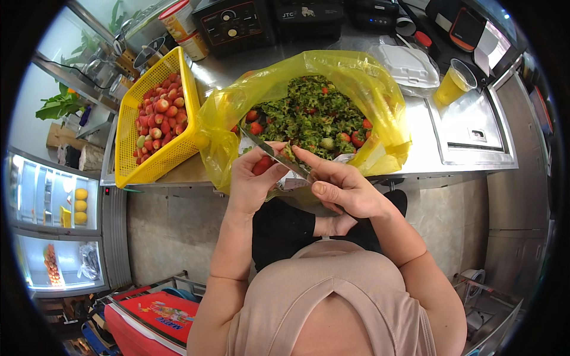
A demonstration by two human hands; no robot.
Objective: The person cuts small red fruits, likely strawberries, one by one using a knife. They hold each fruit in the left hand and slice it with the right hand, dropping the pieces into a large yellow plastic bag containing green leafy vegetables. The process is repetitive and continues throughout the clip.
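Observation:
Between the fingers and thumb of my left hand [250, 182] is a red strawberry [263, 165]. My right hand [352, 189] grips a knife, whose handle is mostly hidden in the palm. The knife's blade [287, 161] slants across the strawberry, its tip pointing up and left. At the fruit's leafy end, my right index finger reaches over the blade. Both hands are above the near edge of an open yellow plastic bag [392, 133]. Cut green strawberry tops [311, 113] fill the bag, with several whole strawberries [357, 139] among them.
Left of the bag stands a yellow perforated basket [156, 171] of hulled strawberries [162, 115]. A white foam box [407, 66] and a plastic cup of yellow liquid [455, 82] are at the right. Black blender bases [234, 22] line the back of the steel counter [418, 133].

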